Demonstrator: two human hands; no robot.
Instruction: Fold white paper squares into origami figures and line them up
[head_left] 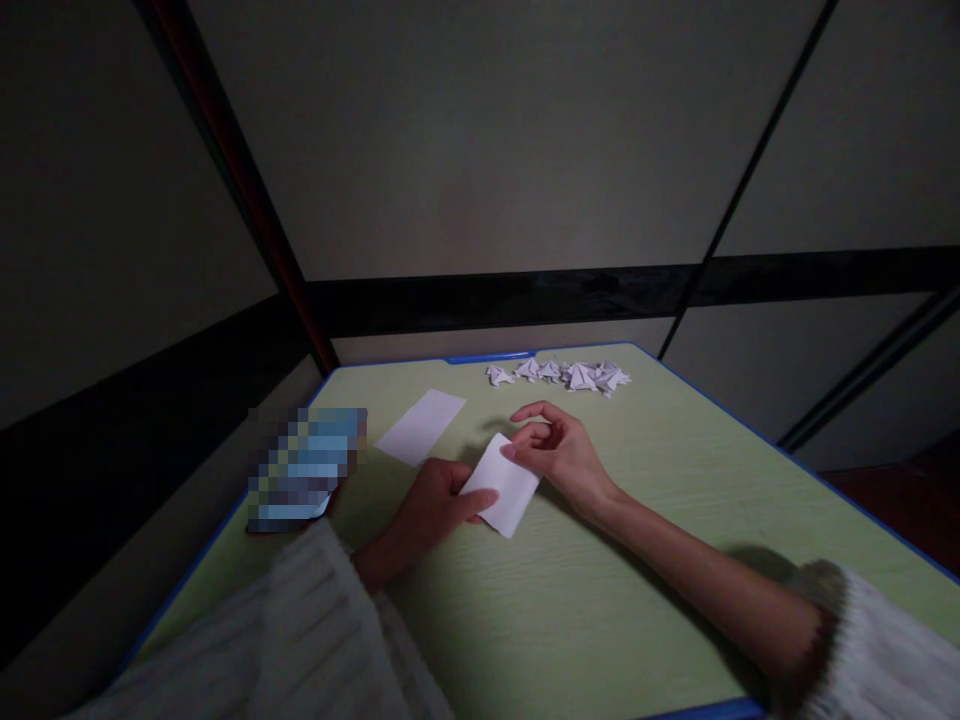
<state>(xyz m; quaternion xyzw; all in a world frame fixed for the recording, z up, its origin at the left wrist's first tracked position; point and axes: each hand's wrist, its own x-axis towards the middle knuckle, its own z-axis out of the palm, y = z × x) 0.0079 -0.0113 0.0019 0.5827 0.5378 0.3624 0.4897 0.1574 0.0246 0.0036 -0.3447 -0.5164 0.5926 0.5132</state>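
A small white sheet of paper (510, 500) is held between both hands just above the table. My left hand (439, 500) pinches its left side, with the thumb lying across the front and the fingers behind. My right hand (559, 450) grips the upper right edge between thumb and fingers, its index finger raised and curled. Another white sheet of paper (422, 425) lies flat on the table beyond my left hand. Several folded white paper figures (581, 377) sit in a cluster near the far edge.
The light green table (637, 600) has a blue rim. At its left side lies a phone-like device (307, 470) with a pixelated screen. Pale wall panels (487, 150) with a dark band stand right behind the table's far edge.
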